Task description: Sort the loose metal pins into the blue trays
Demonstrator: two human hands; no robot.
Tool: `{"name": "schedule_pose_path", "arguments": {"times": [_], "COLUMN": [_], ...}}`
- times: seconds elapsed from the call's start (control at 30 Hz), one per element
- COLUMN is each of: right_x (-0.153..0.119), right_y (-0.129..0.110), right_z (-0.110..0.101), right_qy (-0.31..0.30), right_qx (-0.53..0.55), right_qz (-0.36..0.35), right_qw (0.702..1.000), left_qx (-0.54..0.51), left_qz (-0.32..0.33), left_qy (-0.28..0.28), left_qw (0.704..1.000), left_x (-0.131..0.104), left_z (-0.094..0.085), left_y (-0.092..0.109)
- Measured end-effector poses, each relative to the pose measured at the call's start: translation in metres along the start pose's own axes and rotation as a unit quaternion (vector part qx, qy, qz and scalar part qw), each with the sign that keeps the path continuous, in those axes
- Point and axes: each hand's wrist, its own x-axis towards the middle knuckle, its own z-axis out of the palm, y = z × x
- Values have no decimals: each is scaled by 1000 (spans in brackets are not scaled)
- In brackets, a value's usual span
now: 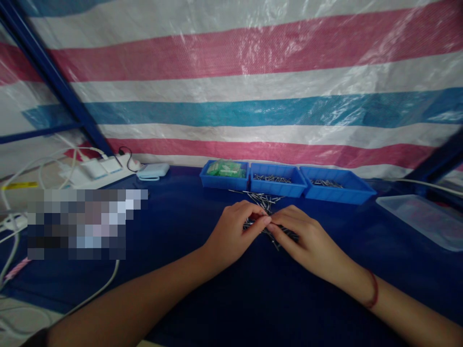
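Note:
A loose pile of thin metal pieces [264, 200] lies on the dark blue table [173, 202], partly covered by my hands. Over its left side is my left hand [235, 231], thumb and fingertips pinched together. My right hand [302, 236] meets it from the right, its fingertips also closed and touching those of the left. Whatever is between the fingertips is too small to make out. Just behind the pile stand a blue bin [277, 188] and another blue bin [336, 193], both with small metal pieces inside. A third blue bin [224, 182] holds green packets [226, 168].
A clear plastic lid or tray [419, 219] lies at the right. At the back left are a light blue case [154, 171] and a white power strip [101, 173] with cables. Striped sheeting [231, 113] hangs behind the table.

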Motion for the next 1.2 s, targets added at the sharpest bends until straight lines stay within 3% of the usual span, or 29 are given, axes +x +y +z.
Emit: {"name": "schedule_pose_path", "arguments": {"times": [0.47,0.73,0.93,1.07,1.2], "right_x": [0,-1,0,4,3], "right_y": [2,5,3,22,64], "right_z": [2,1,-8,-29,-57], "right_qy": [26,118,106,157,233], "right_qx": [-14,-24,-56,-154,-308], "right_qz": [12,19,-30,-13,92], "right_qw": [999,992,992,975,918], "left_qx": [-5,8,6,9,26], "left_qz": [3,1,7,-9,-23], "left_qy": [1,-3,-6,-6,-16], "left_qw": [1000,1000,1000,1000,999], "left_x": [1,2,1,-1,-1], "left_z": [-1,-2,0,-1,-2], "left_y": [2,0,-4,-5,-7]}}
